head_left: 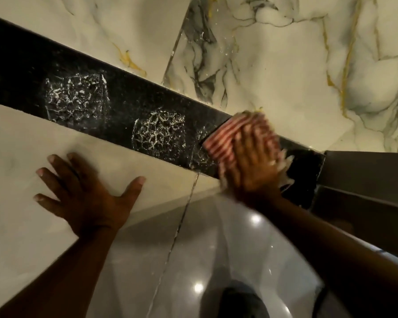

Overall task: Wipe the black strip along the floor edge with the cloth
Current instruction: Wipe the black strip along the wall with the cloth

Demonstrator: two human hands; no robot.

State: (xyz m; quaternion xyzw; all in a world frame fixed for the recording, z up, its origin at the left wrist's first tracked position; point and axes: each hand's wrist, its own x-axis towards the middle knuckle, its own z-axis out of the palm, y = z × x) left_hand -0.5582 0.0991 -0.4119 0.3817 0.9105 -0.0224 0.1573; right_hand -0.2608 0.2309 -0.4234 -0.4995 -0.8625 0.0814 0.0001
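A black strip (122, 106) runs diagonally across the floor from upper left to lower right. Two patches of white crackled foam lie on it, one (75, 96) at the left and one (159, 131) nearer the middle. A red-and-white striped cloth (228, 136) lies flat on the strip's right part. My right hand (251, 166) presses down on the cloth, blurred by motion, with foam at its fingertips. My left hand (85, 191) rests flat and spread on the pale tile below the strip, holding nothing.
White marble tiles with grey and gold veins (285, 65) lie beyond the strip. A pale tile (21, 168) and a glossy grey tile (205, 249) with a grout line lie on the near side. A dark brown panel (365, 180) meets the strip's right end.
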